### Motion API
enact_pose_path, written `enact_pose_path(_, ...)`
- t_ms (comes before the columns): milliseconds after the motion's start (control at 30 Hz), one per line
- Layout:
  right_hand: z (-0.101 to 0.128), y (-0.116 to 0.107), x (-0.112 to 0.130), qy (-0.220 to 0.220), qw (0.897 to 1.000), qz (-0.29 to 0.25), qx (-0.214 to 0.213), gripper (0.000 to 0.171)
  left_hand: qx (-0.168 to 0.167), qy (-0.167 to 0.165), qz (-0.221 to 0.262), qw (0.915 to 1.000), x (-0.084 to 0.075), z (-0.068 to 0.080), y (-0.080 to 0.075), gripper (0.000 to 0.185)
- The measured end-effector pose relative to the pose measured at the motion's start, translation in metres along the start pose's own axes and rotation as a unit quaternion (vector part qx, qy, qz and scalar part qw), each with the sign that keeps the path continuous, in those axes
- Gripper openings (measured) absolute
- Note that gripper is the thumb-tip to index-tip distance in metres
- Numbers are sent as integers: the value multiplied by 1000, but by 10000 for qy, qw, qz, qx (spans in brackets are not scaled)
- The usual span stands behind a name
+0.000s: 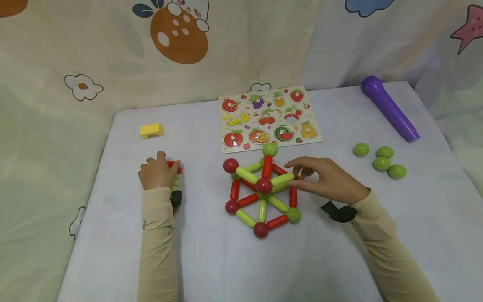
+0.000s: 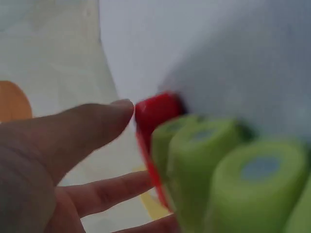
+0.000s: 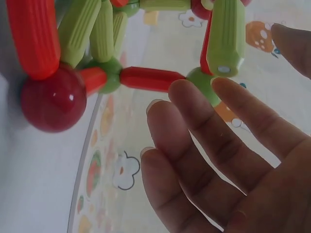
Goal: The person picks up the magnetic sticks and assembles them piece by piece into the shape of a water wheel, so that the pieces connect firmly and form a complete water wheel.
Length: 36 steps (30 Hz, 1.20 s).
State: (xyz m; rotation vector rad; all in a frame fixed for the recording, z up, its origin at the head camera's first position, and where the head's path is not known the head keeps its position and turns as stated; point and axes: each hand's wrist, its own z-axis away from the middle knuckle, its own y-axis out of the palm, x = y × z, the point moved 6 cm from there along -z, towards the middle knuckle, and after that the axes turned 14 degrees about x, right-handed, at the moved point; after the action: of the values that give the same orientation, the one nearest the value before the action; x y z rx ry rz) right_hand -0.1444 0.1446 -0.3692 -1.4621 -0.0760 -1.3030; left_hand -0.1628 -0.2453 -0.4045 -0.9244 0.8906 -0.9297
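rod-and-ball frame: sits about mid tabletop, a bit nearer the front edge than the back one. It's a web of red and green rods joined by balls, with a raised hub in the middle.

right hand: right up against the frame's right side, thumb and fingertips pinching the outer end of a green rod. That rod runs roughly left-right, from the hub out toward the hand.

wrist view: fingers look mostly straight and loose next to the rod end, so it's a light pinch, not a fist.

left hand: well off to the left, near the left edge, curled over a bundle of spare rods, red and green ones.

nearer hand: the right one, easily.

open room: bare tabletop in front of the frame and between it and the left hand.

behind the frame: fruit puzzle board, close to the frame's back ball.

right side: four green balls and a purple tube, well apart.

back left: a yellow block.
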Motion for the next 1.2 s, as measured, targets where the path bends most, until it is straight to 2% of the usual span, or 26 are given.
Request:
enact_pose_path(100, 2, -2, -2, 9, 10000, 51, -71, 40, 17, -64, -81, 9999, 1, -8, 8, 48)
enact_pose_path(167, 3, -4, -3, 9, 9999, 84, -129, 38, -140, -26, -87, 9999, -2, -9, 8, 43)
enact_pose_path(233, 5, -6, -3, 19, 9996, 119, -236, 36, -430, 129, -32, 9990, -7, -6, 5, 39)
enact_pose_path(300, 7, -9, -1, -6, 9988, 204, -439, 33, -678, 470, 101, 9965, -15, 2, -3, 38)
enact_pose_path(367, 11, -14, 3, -84, 9962, 333, -796, 30, -868, 1085, 435, 9893, -30, 15, -16, 38)
enact_pose_path(400, 13, -16, 7, -145, 9940, 408, -1009, 29, -888, 1497, 671, 9824, -41, 23, -22, 39)
enact_pose_path(433, 15, -18, 11, -248, 9910, 484, -1226, 30, -807, 1954, 939, 9729, -53, 33, -28, 40)
enact_pose_path(467, 16, -18, 16, -398, 9873, 563, -1433, 31, -629, 2436, 1247, 9598, -67, 43, -33, 42)
enact_pose_path(500, 18, -19, 22, -565, 9830, 630, -1626, 33, -407, 2922, 1563, 9426, -81, 54, -35, 43)
enact_pose_path(567, 19, -17, 35, -977, 9741, 724, -1909, 35, 118, 3765, 2099, 9022, -110, 76, -36, 46)
enact_pose_path(633, 20, -13, 49, -1454, 9642, 795, -2070, 34, 652, 4336, 2437, 8651, -136, 96, -30, 49)
enact_pose_path(667, 19, -11, 56, -1694, 9589, 820, -2123, 34, 861, 4543, 2555, 8491, -147, 104, -25, 50)
enact_pose_path(700, 19, -9, 63, -1893, 9542, 853, -2152, 36, 1032, 4688, 2645, 8364, -157, 111, -21, 52)
enact_pose_path(733, 19, -6, 69, -2078, 9495, 897, -2173, 39, 1159, 4784, 2711, 8272, -165, 118, -17, 54)
enact_pose_path(867, 20, 1, 81, -2495, 9350, 1050, -2290, 44, 1496, 4919, 3011, 8031, -186, 130, -4, 57)
enact_pose_path(933, 21, 2, 80, -2510, 9336, 1066, -2324, 43, 1505, 4984, 3056, 7972, -191, 133, 0, 57)
enact_pose_path(967, 22, 2, 79, -2524, 9322, 1061, -2369, 42, 1436, 5033, 2975, 7985, -192, 133, 1, 57)
enact_pose_path(1033, 23, 0, 73, -2445, 9329, 979, -2455, 41, 1071, 5193, 2513, 8098, -195, 135, 3, 55)
enact_pose_path(1133, 27, -8, 53, -2070, 9386, 696, -2671, 28, 155, 5339, 1245, 8362, -196, 136, 6, 51)
enact_pose_path(1200, 26, -13, 33, -1668, 9444, 486, -2792, 28, -374, 5341, 377, 8438, -196, 135, 10, 47)
